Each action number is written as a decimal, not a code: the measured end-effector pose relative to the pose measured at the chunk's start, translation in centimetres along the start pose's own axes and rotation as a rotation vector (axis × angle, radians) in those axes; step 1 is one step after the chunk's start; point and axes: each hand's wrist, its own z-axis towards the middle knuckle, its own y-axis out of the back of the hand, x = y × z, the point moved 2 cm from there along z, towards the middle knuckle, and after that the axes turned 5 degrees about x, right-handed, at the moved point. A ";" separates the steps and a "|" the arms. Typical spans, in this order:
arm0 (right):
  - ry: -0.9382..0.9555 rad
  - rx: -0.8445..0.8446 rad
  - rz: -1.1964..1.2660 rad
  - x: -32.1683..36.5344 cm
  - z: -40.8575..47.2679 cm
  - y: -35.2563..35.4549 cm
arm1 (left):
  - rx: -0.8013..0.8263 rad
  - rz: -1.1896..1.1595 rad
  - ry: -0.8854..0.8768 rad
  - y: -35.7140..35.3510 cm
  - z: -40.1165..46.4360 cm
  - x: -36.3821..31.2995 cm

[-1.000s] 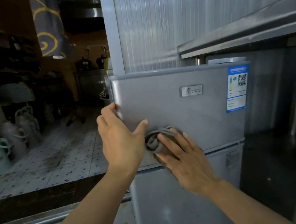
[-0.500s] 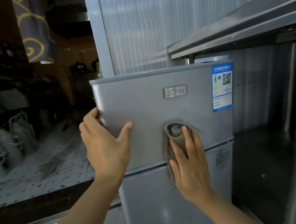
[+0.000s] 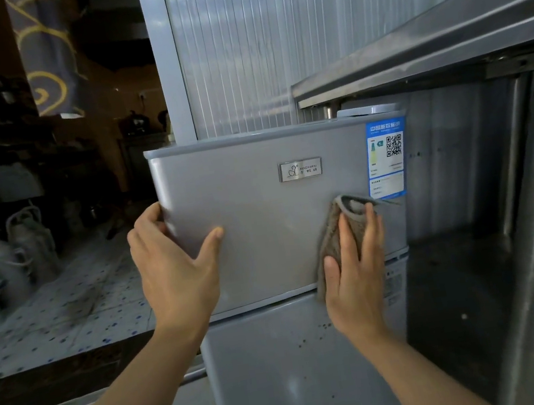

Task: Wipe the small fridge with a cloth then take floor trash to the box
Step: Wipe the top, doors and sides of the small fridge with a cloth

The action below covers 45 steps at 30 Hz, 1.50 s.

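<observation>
small silver fridge [image 3: 264, 237] upright under a steel counter [image 3: 426, 50], left hand [image 3: 173, 268] clasping the upper door's left edge, right hand [image 3: 355, 272] with straight fingers pressing a grey-brown cloth [image 3: 330, 238] flat on that door just below the blue label [image 3: 386, 158].

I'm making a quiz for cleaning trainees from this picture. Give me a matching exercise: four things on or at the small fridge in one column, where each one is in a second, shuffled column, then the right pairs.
Things:
1. left hand
2. cloth
3. blue label
4. dark specks

Places:
A. top right corner of the fridge's upper door
B. on the lower door, just below the gap between the doors
C. gripping the upper door's left edge
D. pressed flat to the upper door under the right hand

Pairs: 1-C, 2-D, 3-A, 4-B
</observation>
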 end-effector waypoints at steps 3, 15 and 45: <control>-0.017 -0.043 0.015 0.7 5.0 1.7 | -0.007 -0.001 -0.005 0.0 -0.1 0.0; -0.336 -0.068 0.165 -3.8 4.2 1.9 | 0.006 0.008 0.000 -0.2 -0.5 0.1; -0.504 -0.162 0.264 -3.3 1.5 0.6 | 0.114 -0.016 0.118 0.1 -4.7 3.5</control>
